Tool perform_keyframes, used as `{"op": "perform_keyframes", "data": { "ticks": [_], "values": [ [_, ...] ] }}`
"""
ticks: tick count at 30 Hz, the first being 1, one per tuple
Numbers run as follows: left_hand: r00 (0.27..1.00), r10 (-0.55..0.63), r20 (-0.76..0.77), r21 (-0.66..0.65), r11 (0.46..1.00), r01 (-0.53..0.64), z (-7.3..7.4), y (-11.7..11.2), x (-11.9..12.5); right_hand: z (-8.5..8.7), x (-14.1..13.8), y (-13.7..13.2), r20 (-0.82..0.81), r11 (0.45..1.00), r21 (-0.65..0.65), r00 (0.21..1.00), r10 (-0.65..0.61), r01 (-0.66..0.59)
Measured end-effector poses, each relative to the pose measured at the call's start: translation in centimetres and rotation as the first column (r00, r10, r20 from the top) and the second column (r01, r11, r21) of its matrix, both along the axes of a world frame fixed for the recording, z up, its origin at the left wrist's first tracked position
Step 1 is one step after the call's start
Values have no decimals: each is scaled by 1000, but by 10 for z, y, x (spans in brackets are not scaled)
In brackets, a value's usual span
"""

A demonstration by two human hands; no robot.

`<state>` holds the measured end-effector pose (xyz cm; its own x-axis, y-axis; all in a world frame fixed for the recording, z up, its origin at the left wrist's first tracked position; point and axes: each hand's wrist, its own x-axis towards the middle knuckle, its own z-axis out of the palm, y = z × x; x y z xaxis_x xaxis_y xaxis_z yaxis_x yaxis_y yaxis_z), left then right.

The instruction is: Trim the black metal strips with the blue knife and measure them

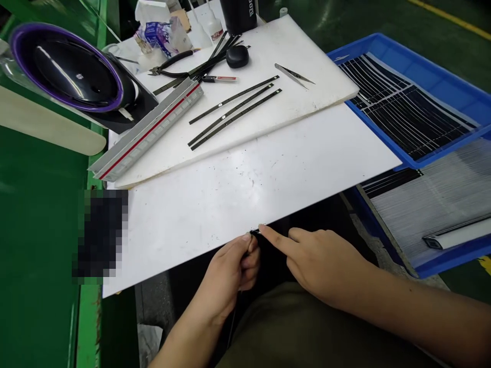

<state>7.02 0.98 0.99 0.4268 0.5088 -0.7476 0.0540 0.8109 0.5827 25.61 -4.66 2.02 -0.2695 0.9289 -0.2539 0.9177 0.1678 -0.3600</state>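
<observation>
My left hand (233, 263) is closed at the near edge of the white board, thumb pressed over the curled fingers. It pinches a thin dark strip (255, 232), whose short end pokes out past the thumb; a thin line runs down below the fist. From the right, my right hand (316, 255) reaches in with its index finger stretched to the strip's end, seemingly touching it. Its other fingers are bent and partly hidden. Ahead, several narrow dark strips (235, 117) with small pale marks lie on a thick white foam slab (307, 46).
Tweezers (294, 75), cutting pliers (171, 64) and a round black case (237, 56) lie on the slab. A grey ruler-like bar (149, 130) slants at left beside a purple-rimmed black device (72, 66). Blue trays (433, 61) with rows of strips stand at right.
</observation>
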Motion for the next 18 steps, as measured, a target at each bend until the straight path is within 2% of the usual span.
{"op": "perform_keyframes", "data": {
  "ticks": [7,18],
  "values": [
    [1000,6,-7,-15,1000,-7,0,0,0,0,-3,-1,-24,999,32,1000,11,-10],
    [1000,6,-4,-2,1000,-6,-2,2,1,-5,-8,-5,72,999,43,997,-1,-2]
  ]
}}
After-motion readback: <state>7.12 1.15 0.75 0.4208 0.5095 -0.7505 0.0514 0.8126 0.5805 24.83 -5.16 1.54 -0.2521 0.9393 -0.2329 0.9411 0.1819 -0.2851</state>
